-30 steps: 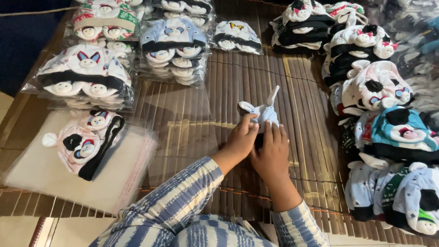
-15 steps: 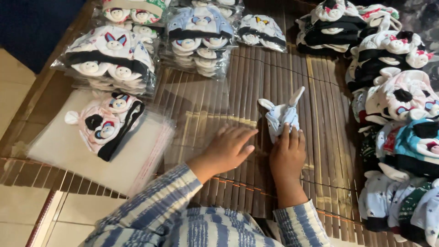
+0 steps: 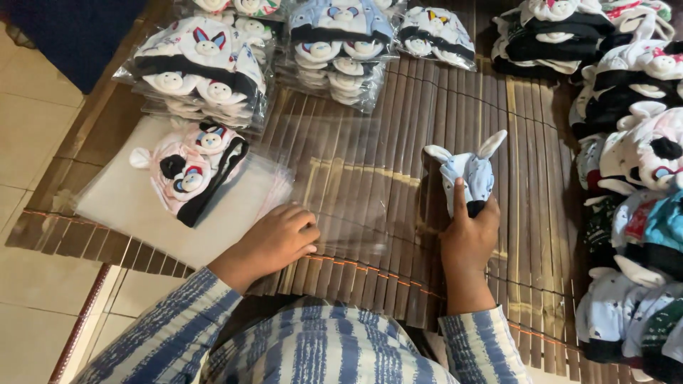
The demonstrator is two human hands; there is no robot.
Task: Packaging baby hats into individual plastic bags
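My right hand (image 3: 469,235) grasps the blue eared hat (image 3: 466,174). My left hand (image 3: 281,238), released, presses the clear bag's (image 3: 341,185) near edge. Bare mat (image 3: 420,249) lies between them.

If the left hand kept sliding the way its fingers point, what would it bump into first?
The left hand points rightward across the bamboo mat, fingertips on a clear plastic bag. Going on, it would probably slide over that bag first, then reach the light blue bunny-eared hat held by the right hand.
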